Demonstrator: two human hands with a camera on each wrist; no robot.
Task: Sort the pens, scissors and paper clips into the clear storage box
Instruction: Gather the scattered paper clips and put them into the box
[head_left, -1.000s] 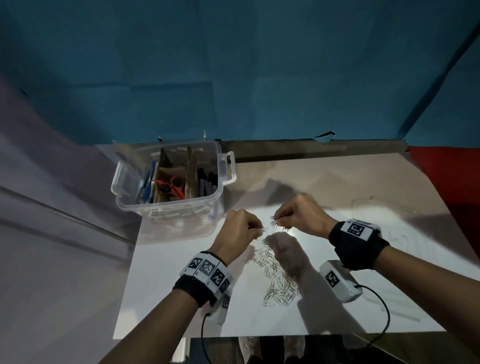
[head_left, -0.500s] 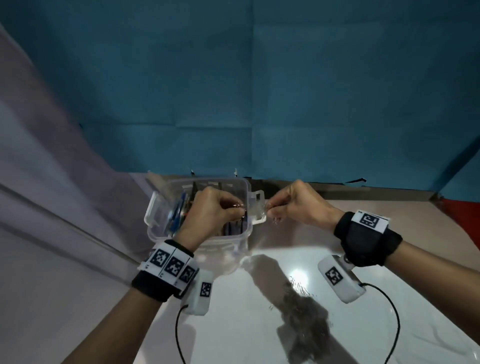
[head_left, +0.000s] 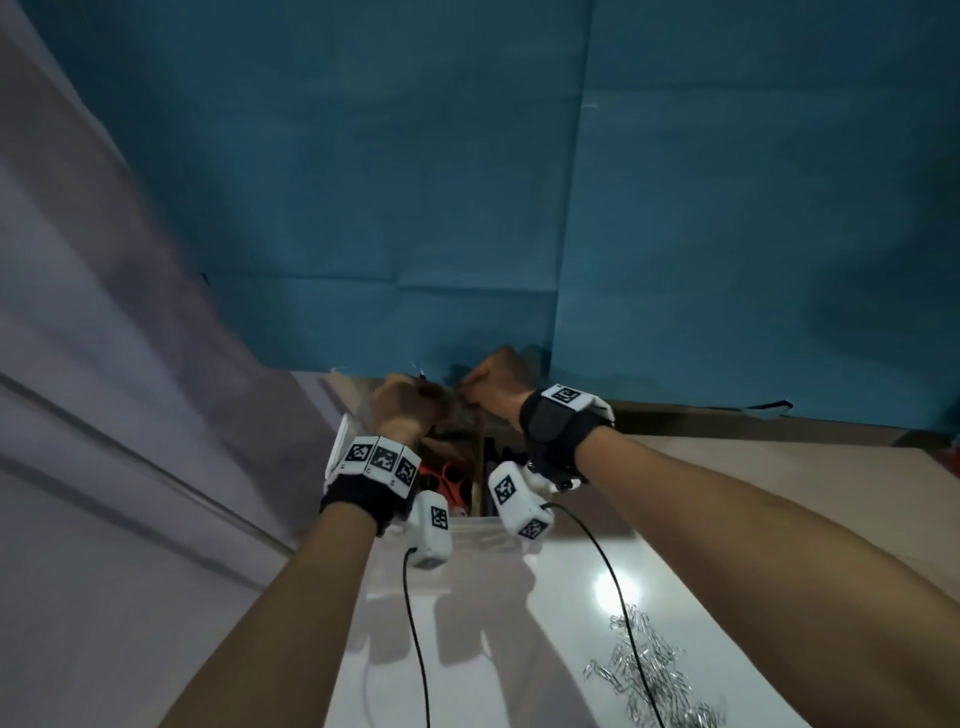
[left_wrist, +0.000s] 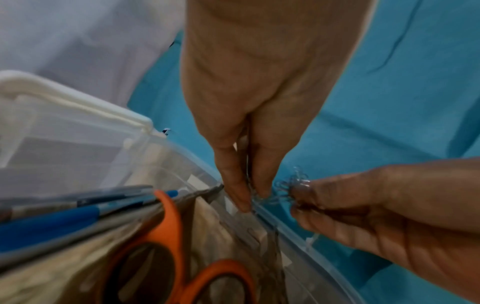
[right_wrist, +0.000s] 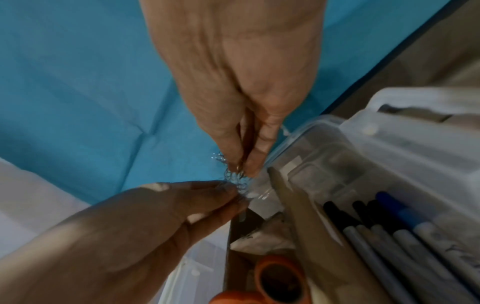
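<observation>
The clear storage box (head_left: 338, 441) lies mostly hidden under my wrists. Orange scissors (head_left: 449, 480) sit in its middle compartment, blue pens (left_wrist: 52, 222) on one side and black and blue markers (right_wrist: 389, 226) on the other. Over the box's far rim (left_wrist: 298, 230), my left hand (left_wrist: 253, 197) and right hand (right_wrist: 245, 168) both pinch one tangled bunch of silver paper clips (left_wrist: 291, 185), fingertips nearly touching. In the head view the left hand (head_left: 410, 405) and right hand (head_left: 493, 384) meet above the box's far end.
A loose pile of paper clips (head_left: 654, 675) lies on the glossy white table (head_left: 519, 649) at the lower right, with a wrist-camera cable trailing across it. A blue backdrop (head_left: 467, 182) stands right behind the box. A pale wall runs along the left.
Both hands have lifted a bunch of paper clips from the table pile and carried it forward and left, to above the box's far rim. The head view has swung up.
</observation>
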